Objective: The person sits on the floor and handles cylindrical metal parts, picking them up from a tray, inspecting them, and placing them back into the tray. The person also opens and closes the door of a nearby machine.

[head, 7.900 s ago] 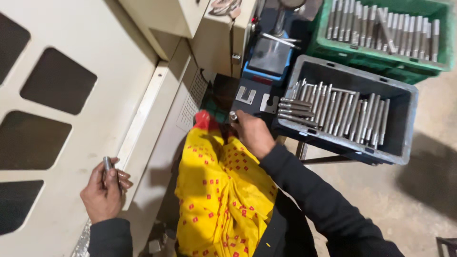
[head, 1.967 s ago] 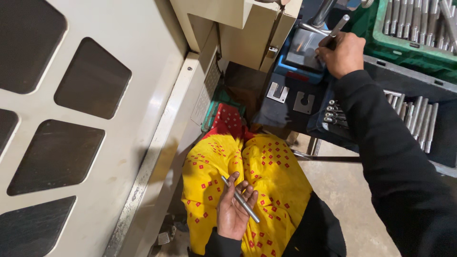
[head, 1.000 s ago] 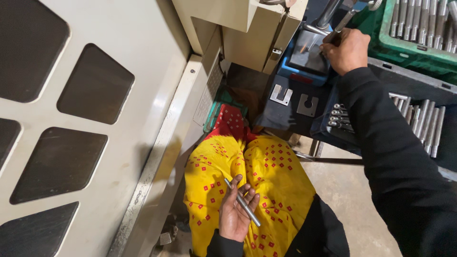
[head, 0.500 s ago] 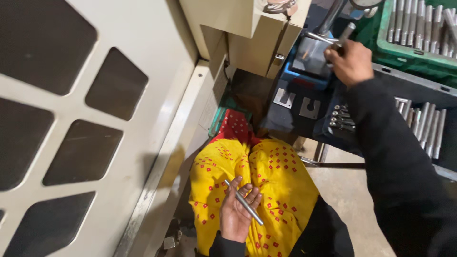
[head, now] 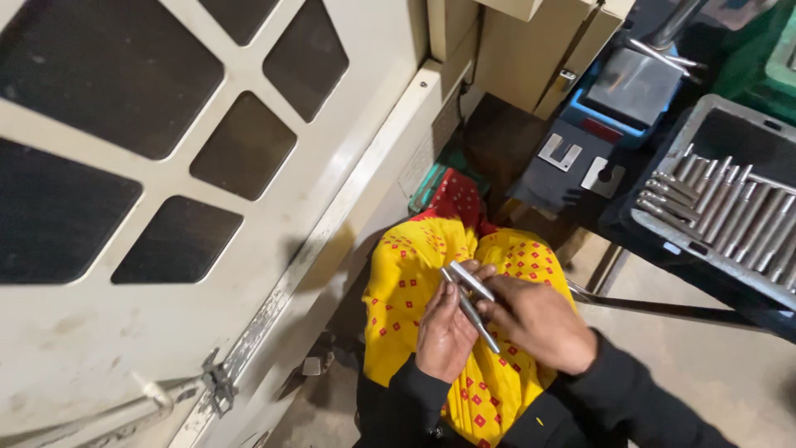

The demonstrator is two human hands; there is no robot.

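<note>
Resting palm-up over the yellow cloth (head: 414,274) on the lap, the left hand (head: 444,336) has its fingers curled around two metal rods (head: 471,300). Just beside it, the right hand (head: 539,323) pinches the upper rod at its near end. A grey crate (head: 663,228) with more rods (head: 730,216) sits well apart, right of the cream machine door (head: 249,166).

A cream machine door (head: 274,249) with dark window panes stands left; a grey crate (head: 705,124) of metal rods (head: 730,211) sits right, beside a blue gauge (head: 618,104).
</note>
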